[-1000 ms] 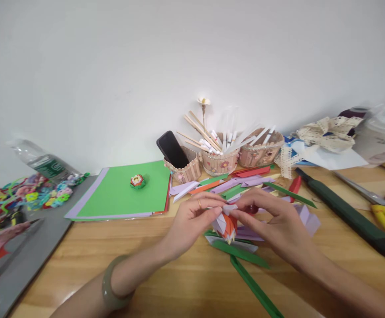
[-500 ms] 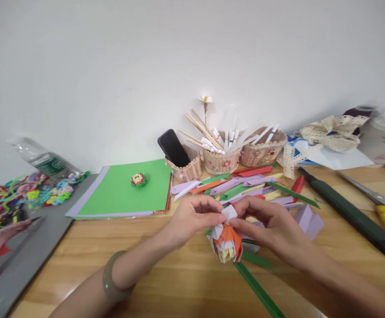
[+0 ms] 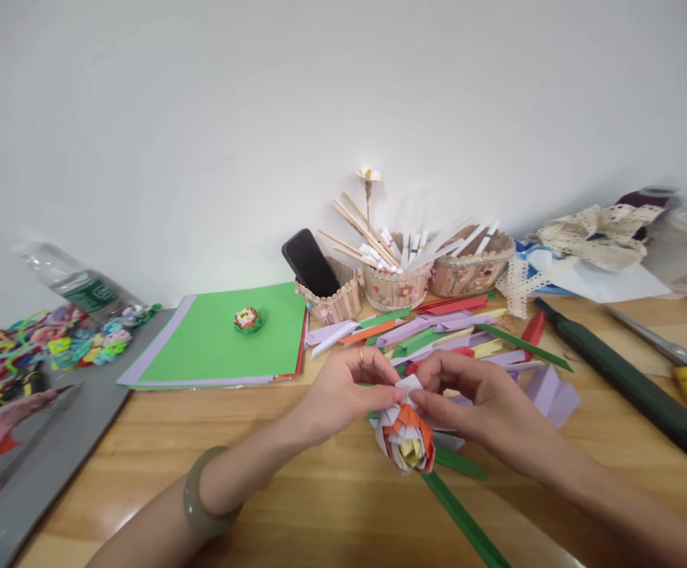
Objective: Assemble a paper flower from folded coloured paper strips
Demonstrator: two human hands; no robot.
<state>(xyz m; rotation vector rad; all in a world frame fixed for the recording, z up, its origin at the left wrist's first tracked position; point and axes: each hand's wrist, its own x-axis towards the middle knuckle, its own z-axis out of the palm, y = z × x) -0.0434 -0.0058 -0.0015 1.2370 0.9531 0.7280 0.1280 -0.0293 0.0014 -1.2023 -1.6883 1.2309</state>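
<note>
1. The left hand [image 3: 343, 396] pinches a pale petal [image 3: 409, 386] between thumb and fingers, its grip narrow; a grey-green bangle [image 3: 198, 493] circles the wrist.
2. The right hand [image 3: 480, 392] pinches the same petal from the other side, thumb and fingertips drawn close together.
3. The petal stands at the top of a paper flower [image 3: 407, 442] with pale, orange and yellow folds, held just below the fingertips over the desk [image 3: 213, 465], its yellow centre tilted toward the person. Fingers cover part of the petal, so I cannot tell whether it is fully seated.
4. Behind the flower, folded paper strips [image 3: 405, 330] in lilac, green, orange and red lie in a loose pile; a long green strip [image 3: 464, 521] runs from beneath the flower to the lower edge of view.
5. On the left, a small paper flower [image 3: 247, 319] rests on a stack of green and lilac sheets [image 3: 201, 347].
6. Along the wall stand three baskets [image 3: 396, 289]; the leftmost holds a black phone [image 3: 311, 263].
</note>
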